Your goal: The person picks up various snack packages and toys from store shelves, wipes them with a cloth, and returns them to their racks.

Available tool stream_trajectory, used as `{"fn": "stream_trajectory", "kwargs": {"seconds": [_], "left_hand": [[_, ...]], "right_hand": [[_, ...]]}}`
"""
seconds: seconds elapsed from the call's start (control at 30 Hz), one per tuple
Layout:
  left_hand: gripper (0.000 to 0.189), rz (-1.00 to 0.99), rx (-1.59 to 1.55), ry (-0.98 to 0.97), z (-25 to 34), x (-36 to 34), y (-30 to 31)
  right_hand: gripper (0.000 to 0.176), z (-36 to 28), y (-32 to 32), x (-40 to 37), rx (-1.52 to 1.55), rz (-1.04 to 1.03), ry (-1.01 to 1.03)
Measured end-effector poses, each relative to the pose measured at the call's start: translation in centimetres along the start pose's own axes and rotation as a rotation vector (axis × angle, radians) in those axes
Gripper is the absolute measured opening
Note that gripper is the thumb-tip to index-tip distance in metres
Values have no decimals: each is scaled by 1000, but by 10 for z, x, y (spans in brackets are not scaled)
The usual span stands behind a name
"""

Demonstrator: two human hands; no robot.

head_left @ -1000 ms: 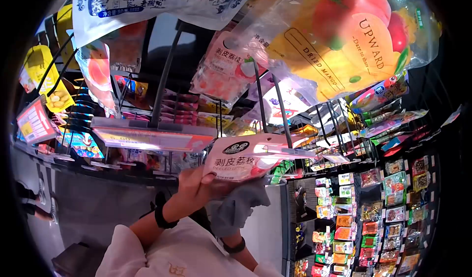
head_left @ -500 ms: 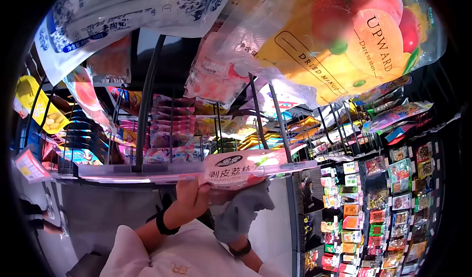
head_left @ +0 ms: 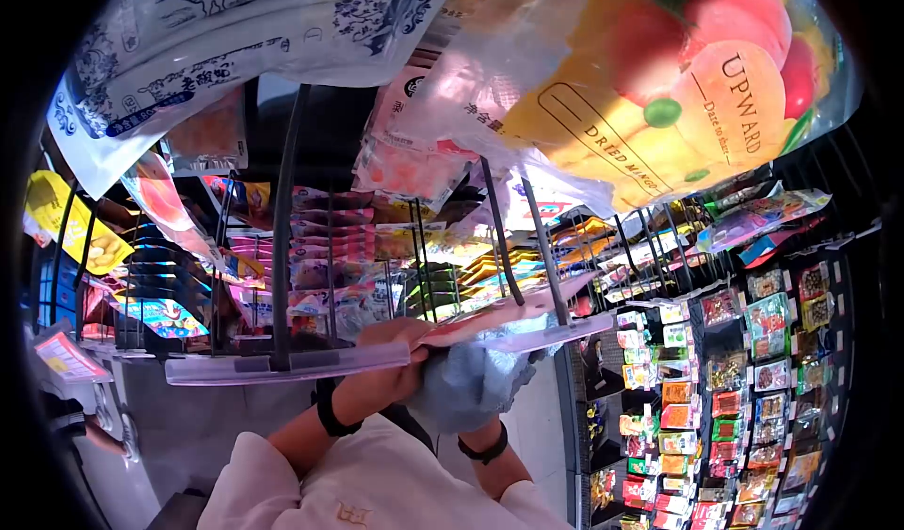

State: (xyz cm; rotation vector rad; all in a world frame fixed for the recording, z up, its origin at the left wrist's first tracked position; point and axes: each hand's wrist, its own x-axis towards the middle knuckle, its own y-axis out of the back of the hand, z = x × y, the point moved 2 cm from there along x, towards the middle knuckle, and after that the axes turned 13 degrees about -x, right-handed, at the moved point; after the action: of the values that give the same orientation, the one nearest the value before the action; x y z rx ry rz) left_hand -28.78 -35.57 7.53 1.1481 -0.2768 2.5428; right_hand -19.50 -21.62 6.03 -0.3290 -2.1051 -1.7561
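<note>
My left hand [head_left: 394, 346], with a black band at the wrist, is closed on the near left end of a pink peeled-litchi snack bag [head_left: 504, 315]. The bag is tilted so that I see it almost edge-on, over the shelf's front rail. A grey-blue cloth [head_left: 476, 375] is bunched around my right hand, just under the bag; the fingers are hidden in its folds. Below the cloth my right wrist shows with a black band. A clear label strip [head_left: 292, 365] runs along the shelf edge beside my left hand.
A large dried-mango bag [head_left: 612, 144] and a white-and-blue bag [head_left: 235, 50] hang close overhead. Black hook rods [head_left: 287, 229] stick out towards me. Rows of snack packs [head_left: 325, 238] fill the shelf behind. Another rack [head_left: 725, 389] stands right. A person's foot [head_left: 130, 436] shows at left.
The litchi bag has turned from face-on to nearly edge-on and moved up and right. Both hands have moved up, the cloth with the right one.
</note>
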Motion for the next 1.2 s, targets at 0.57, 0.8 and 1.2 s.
{"fn": "stream_trajectory", "kwargs": {"seconds": [0.57, 0.8, 1.2], "left_hand": [[14, 33, -107, 164, 0, -8, 1], [14, 82, 88, 266, -40, -19, 0], [33, 327, -50, 345, -86, 64, 24]], "right_hand": [[44, -7, -16, 12, 33, 3, -17], [42, -8, -19, 26, 57, 33, -1], [39, -11, -33, 89, 175, 260, 54]]}}
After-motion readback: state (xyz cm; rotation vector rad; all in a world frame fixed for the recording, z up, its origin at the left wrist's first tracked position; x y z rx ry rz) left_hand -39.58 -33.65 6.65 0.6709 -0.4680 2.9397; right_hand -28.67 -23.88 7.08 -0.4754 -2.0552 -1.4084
